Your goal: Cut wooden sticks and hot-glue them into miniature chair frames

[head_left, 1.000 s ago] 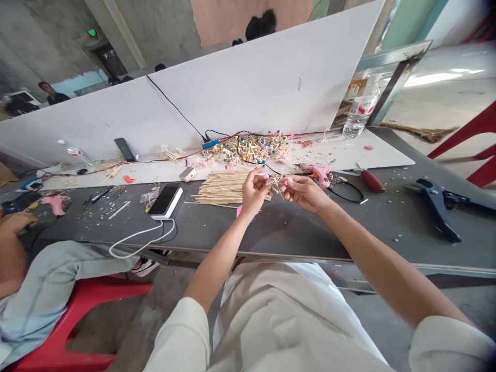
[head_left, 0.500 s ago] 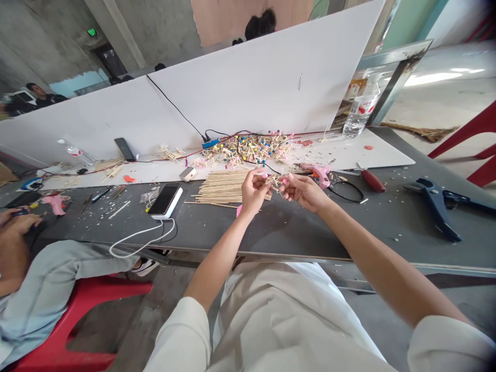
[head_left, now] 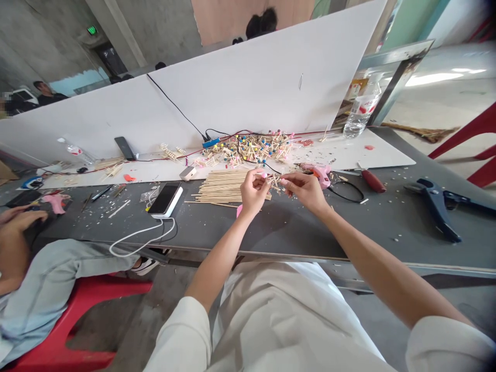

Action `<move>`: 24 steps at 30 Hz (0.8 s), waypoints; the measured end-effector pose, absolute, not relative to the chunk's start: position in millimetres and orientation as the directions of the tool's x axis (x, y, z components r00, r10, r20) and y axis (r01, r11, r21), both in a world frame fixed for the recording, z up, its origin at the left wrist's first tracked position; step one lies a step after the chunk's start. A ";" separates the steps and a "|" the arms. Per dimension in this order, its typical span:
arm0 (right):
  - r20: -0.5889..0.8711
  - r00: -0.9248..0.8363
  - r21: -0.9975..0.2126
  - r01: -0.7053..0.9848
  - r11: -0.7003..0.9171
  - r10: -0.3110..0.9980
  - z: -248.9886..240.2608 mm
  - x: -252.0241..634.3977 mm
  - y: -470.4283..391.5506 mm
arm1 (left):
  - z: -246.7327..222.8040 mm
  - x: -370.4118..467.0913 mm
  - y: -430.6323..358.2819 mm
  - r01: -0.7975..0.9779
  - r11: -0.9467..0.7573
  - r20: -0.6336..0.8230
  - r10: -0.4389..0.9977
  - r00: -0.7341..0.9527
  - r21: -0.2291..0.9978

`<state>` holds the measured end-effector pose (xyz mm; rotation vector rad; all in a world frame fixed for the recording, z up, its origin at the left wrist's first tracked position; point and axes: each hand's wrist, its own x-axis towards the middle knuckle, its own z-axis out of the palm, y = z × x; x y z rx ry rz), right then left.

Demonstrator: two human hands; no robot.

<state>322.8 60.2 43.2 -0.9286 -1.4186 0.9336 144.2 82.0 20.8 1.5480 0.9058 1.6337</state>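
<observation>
Between my two hands is a small piece made of short wooden sticks. My left hand is closed on it, with a pink ball showing at the fingertips. My right hand pinches at the piece's right side, its fingers pressed together. Thin wooden sticks lie in a row just left of my left hand. Behind my hands is a heap of stick pieces with coloured balls. A pink glue gun lies beyond my right hand.
Right of my hands are a red-handled tool and a blue cutter. A phone on a white power bank lies left, its cable hanging over the edge. Another person's hands are at the far left.
My right hand has turned, with its fingers now more closed and pointing left. My left hand has barely shifted. The other person's hands at the far left have moved slightly.
</observation>
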 end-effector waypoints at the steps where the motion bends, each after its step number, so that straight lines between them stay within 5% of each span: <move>1: 0.369 -0.038 -0.929 0.027 0.370 0.929 43.5 322.4 60.0 | 20.3 144.3 82.0 -0.022 -0.512 0.511 0.859 -0.037 0.859; 24: 0.254 -0.087 -0.965 -0.081 0.248 0.963 44.1 325.2 63.6 | 30.8 147.3 68.5 0.186 -0.708 0.729 0.681 -0.074 0.681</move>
